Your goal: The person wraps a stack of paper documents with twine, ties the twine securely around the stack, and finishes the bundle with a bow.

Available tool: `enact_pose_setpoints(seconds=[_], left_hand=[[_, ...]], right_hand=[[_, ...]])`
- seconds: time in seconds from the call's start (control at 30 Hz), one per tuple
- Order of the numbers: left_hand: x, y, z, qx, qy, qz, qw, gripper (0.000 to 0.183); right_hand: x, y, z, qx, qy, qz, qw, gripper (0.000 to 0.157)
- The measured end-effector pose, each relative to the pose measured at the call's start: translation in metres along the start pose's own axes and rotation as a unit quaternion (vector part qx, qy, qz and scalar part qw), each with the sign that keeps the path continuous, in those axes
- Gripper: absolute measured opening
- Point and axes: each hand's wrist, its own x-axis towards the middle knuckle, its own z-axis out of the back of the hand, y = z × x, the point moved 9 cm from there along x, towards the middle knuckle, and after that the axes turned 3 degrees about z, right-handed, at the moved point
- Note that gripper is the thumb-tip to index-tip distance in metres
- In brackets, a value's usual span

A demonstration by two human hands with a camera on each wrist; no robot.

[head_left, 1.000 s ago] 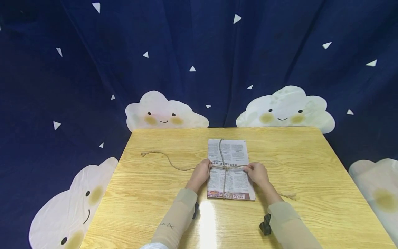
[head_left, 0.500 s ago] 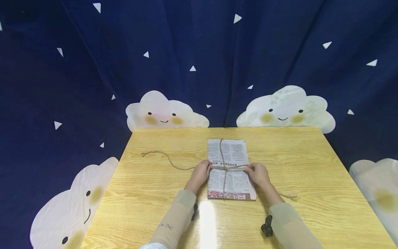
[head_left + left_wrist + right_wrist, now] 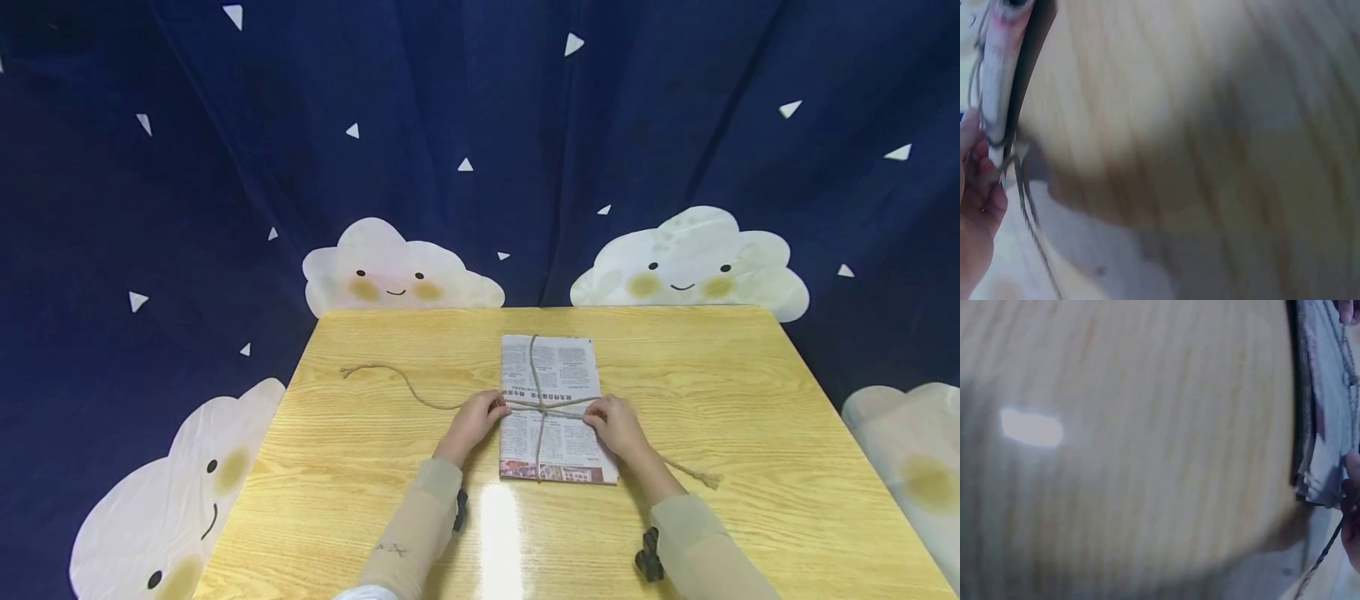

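A stack of folded newspapers (image 3: 558, 446) lies on the wooden table, with a tan rope (image 3: 534, 367) running lengthwise and crosswise over it and crossing near its middle. At the stack's left edge my left hand (image 3: 474, 421) pinches one rope strand between thumb and fingers. My right hand (image 3: 617, 425) pinches the opposite strand over the right part of the stack. In the left wrist view, the rope (image 3: 1036, 240) trails down past the left hand (image 3: 979, 206) beside the stack's edge. The right wrist view has the right hand (image 3: 1352, 512) at the frame's edge, rope hanging below it.
One loose rope end (image 3: 405, 379) curves across the table to the left; the other frayed end (image 3: 705, 478) lies right of the right forearm. Behind the table (image 3: 390, 337) hangs a dark blue curtain (image 3: 420, 83) with clouds and triangles.
The left hand has shifted slightly left and down, and the right hand's fingers have come slightly lower. Two strands now spread apart on the right of the crossing. The newspapers stay in place.
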Motion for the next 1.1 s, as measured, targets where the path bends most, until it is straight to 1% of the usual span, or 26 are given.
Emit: enact_pose_setpoints(seconds=[0.07, 0.13, 0.3, 0.37, 0.43, 0.53, 0.6, 0.7, 0.77, 0.83, 0.93, 1.0, 1.1], left_hand=[[-0.001, 0.006, 0.004, -0.011, 0.018, 0.012, 0.9997, 0.013], [-0.001, 0.012, 0.008, -0.008, 0.026, 0.014, 0.9995, 0.013], [-0.003, 0.023, 0.016, 0.009, 0.049, 0.013, 0.9987, 0.013], [-0.003, 0.026, 0.018, 0.011, 0.058, 0.019, 0.9981, 0.012], [-0.002, 0.026, 0.019, 0.013, 0.055, 0.027, 0.998, 0.013], [0.002, 0.026, 0.023, 0.003, 0.025, 0.044, 0.9987, 0.014], [0.006, 0.022, 0.024, -0.018, 0.0, 0.052, 0.9985, 0.016], [0.012, 0.011, 0.026, -0.078, -0.039, 0.049, 0.995, 0.016], [0.016, 0.001, 0.027, -0.113, -0.059, 0.037, 0.9912, 0.016], [0.02, -0.01, 0.027, -0.13, -0.074, 0.018, 0.9886, 0.016], [0.025, -0.023, 0.025, -0.152, -0.08, -0.003, 0.9852, 0.017], [0.027, -0.03, 0.022, -0.176, -0.071, -0.011, 0.9817, 0.017], [0.029, -0.037, 0.016, -0.221, -0.049, -0.016, 0.9739, 0.016]], right_hand=[[-0.001, -0.003, -0.003, 0.021, 0.003, 0.003, 1.0, 0.006], [-0.002, -0.005, -0.005, 0.033, 0.001, 0.003, 0.999, 0.005], [-0.003, -0.006, -0.006, 0.033, -0.002, 0.002, 0.999, 0.005], [-0.003, -0.007, -0.007, 0.031, 0.0, 0.0, 1.0, 0.005], [-0.003, -0.008, -0.007, 0.03, 0.0, -0.003, 1.0, 0.005], [-0.002, -0.008, -0.008, 0.031, 0.0, -0.005, 0.999, 0.006], [-0.002, -0.009, -0.008, 0.032, -0.001, -0.003, 0.999, 0.006], [-0.002, -0.009, -0.009, 0.031, -0.004, -0.002, 1.0, 0.006], [-0.002, -0.009, -0.01, 0.031, -0.006, -0.002, 1.0, 0.007], [-0.002, -0.01, -0.01, 0.031, -0.008, -0.004, 0.999, 0.007], [-0.002, -0.011, -0.01, 0.034, -0.01, -0.006, 0.999, 0.007], [-0.003, -0.01, -0.01, 0.034, -0.011, -0.004, 0.999, 0.006], [-0.003, -0.01, -0.01, 0.035, -0.012, -0.004, 0.999, 0.006]])
